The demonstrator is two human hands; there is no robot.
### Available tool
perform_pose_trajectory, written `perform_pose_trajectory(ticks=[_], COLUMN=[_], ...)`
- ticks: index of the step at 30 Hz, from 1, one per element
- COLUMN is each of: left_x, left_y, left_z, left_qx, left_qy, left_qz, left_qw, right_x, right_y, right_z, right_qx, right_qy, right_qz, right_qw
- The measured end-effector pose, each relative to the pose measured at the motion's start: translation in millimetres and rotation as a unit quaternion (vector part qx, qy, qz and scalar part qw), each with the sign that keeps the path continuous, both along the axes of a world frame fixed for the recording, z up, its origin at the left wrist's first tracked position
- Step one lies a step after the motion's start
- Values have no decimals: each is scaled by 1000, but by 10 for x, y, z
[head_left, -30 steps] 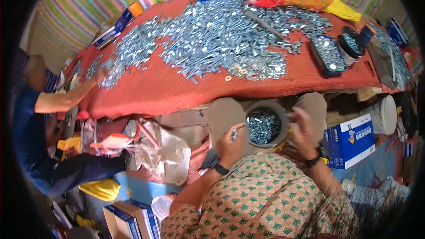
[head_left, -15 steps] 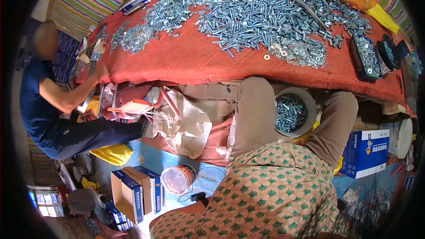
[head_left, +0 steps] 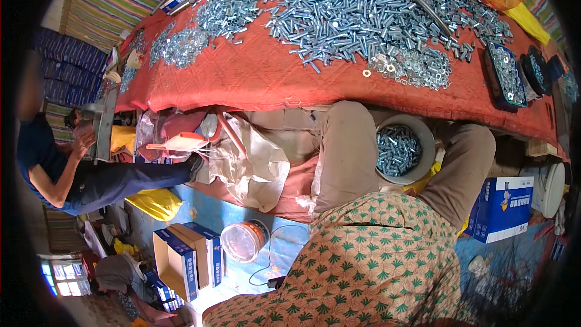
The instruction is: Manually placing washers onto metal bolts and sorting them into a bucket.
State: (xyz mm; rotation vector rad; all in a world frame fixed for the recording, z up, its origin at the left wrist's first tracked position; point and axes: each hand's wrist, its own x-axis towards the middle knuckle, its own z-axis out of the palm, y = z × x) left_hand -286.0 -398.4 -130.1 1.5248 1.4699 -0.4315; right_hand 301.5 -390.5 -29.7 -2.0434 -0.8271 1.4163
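Observation:
Neither my left hand nor my right hand shows in the head view. Between my knees, clad in brown trousers, stands a grey bucket holding many metal bolts. In front of me, a red cloth covers a raised work surface. A big heap of silvery bolts is spread over it, with a patch of flat washers at its near edge. A long metal bar lies across the heap. My patterned shirt fills the lower middle.
A co-worker sits at the left, hands raised. Another person is at lower left. Opened cardboard boxes and a clear tub stand on the blue floor. A blue-white box is at right; a dark tray of fasteners sits above.
The co-worker at the left has leaned back, drawing their hands away from the red cloth and bringing them together. My bare left forearm has left the lower edge of view.

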Motion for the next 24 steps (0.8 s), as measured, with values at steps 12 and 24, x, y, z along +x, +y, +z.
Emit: perform_pose_trajectory(ticks=[12,24], left_x=[-54,-117], left_y=[-14,67], left_z=[-9,-45], left_qx=[-3,-11], left_qy=[12,22], left_qz=[6,-7], left_qw=[1000,1000], right_x=[-64,-129], right_y=[39,27], right_z=[55,127], right_qx=[-8,-8], right_qy=[-13,-25], right_qz=[22,31], right_qw=[1000,999])
